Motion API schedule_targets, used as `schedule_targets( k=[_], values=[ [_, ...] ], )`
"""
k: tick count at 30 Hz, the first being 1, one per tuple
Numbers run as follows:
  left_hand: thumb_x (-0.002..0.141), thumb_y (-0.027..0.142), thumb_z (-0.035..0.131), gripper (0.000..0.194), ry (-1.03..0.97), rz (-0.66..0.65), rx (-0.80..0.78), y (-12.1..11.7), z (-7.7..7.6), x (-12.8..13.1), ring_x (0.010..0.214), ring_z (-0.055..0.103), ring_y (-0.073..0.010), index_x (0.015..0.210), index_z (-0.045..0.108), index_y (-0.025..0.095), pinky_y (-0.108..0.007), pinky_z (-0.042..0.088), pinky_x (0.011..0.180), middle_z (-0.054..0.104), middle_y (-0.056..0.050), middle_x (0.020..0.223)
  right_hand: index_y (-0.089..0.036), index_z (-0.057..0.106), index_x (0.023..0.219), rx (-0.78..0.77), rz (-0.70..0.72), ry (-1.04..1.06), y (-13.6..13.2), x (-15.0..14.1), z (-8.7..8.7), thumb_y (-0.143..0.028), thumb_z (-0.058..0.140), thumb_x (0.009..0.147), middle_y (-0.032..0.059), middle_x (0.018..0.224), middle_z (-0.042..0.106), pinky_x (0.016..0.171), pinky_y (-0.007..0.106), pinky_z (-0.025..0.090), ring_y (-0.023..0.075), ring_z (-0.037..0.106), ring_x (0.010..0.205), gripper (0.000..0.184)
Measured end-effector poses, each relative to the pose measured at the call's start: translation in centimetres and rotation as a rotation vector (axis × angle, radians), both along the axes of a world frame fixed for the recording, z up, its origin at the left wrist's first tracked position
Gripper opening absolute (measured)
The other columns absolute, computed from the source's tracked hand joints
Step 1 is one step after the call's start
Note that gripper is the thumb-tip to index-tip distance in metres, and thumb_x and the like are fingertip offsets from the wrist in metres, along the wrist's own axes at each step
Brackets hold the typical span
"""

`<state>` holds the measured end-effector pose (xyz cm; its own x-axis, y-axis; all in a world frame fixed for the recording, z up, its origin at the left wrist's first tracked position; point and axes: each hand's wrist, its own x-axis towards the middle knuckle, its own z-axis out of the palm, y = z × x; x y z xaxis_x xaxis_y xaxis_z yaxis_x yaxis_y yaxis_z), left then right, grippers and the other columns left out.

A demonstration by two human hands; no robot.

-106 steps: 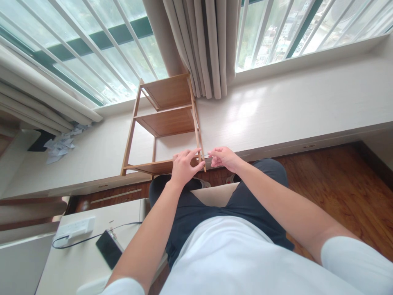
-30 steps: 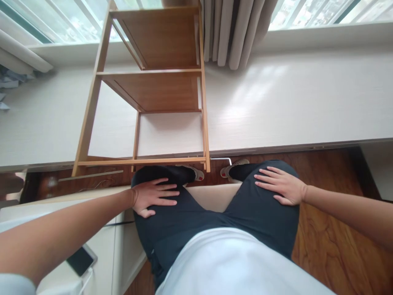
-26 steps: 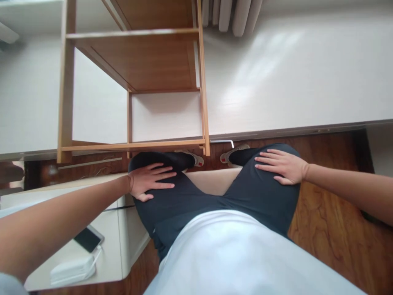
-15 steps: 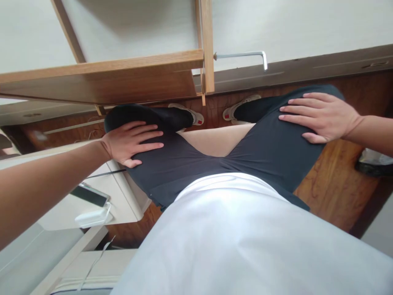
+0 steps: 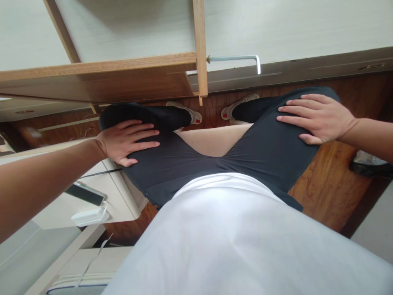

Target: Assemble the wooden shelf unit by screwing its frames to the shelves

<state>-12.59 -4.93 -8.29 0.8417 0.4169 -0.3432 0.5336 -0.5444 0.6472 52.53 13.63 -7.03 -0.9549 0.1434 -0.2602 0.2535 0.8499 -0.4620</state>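
My left hand (image 5: 127,139) lies flat on the thigh of my dark trousers (image 5: 190,159), near the knee, with its fingers spread. On the other thigh rests my right hand (image 5: 319,116), palm down and fingers apart. Neither hand holds anything. Ahead of my knees stands a wooden frame (image 5: 201,49) with a board (image 5: 123,63) joined to its left side. A hex key (image 5: 236,58) sticks out to the right from a screw in the frame's upright, its short end bent down; no hand touches it.
A pale cabinet (image 5: 119,200) at my left bears a phone (image 5: 86,194) and a white charger-like case (image 5: 89,216). My white shoes (image 5: 192,114) stand on the wooden floor (image 5: 325,192). A dark bin-like object (image 5: 370,166) with a plastic bag is at the right.
The whole view has shifted slightly, so the frame, hex key and cabinet appear a little farther left. Both hands stay resting on my thighs.
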Motion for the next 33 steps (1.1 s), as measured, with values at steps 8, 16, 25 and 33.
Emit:
schedule_targets(
  k=[8,16,25,33],
  values=[
    [0.096,0.062,0.044,0.069,-0.040,0.006,0.021,0.2,0.2,0.2,0.154,0.022,-0.0326,0.143,0.059,0.014,-0.057,0.012,0.125,0.035,-0.010,0.166,-0.015,0.043,0.156,0.025,-0.005,0.008,-0.1,0.2,-0.2,-0.068,0.027,0.101,0.0074,0.169,0.025,0.127,0.050,0.013,0.0295,0.030,0.153,0.078],
    [0.095,0.064,0.045,0.071,0.004,0.021,-0.012,0.3,0.6,0.4,0.155,0.022,-0.0321,0.142,0.059,0.012,-0.056,0.010,0.126,0.036,-0.011,0.165,-0.017,0.040,0.158,0.029,-0.019,0.033,-0.2,0.2,-0.2,-0.068,0.026,0.101,0.0057,0.170,0.024,0.128,0.048,0.011,0.0273,0.030,0.153,0.078],
    [0.096,0.061,0.045,0.069,-0.026,0.005,0.032,0.2,0.0,0.0,0.154,0.022,-0.0323,0.144,0.058,0.013,-0.055,0.010,0.126,0.033,-0.010,0.167,-0.013,0.045,0.155,0.037,-0.016,0.061,-0.1,0.1,-0.3,-0.066,0.028,0.101,0.0106,0.167,0.029,0.126,0.050,0.014,0.0294,0.032,0.151,0.078],
    [0.095,0.065,0.042,0.073,-0.016,0.003,0.034,0.2,-0.3,-0.1,0.154,0.021,-0.0309,0.143,0.058,0.012,-0.052,0.009,0.126,0.034,-0.011,0.166,-0.017,0.044,0.155,0.011,-0.074,0.061,-0.9,-0.3,1.8,-0.062,0.036,0.102,0.0061,0.168,0.030,0.129,0.047,0.009,0.0281,0.030,0.153,0.071]
  ],
)
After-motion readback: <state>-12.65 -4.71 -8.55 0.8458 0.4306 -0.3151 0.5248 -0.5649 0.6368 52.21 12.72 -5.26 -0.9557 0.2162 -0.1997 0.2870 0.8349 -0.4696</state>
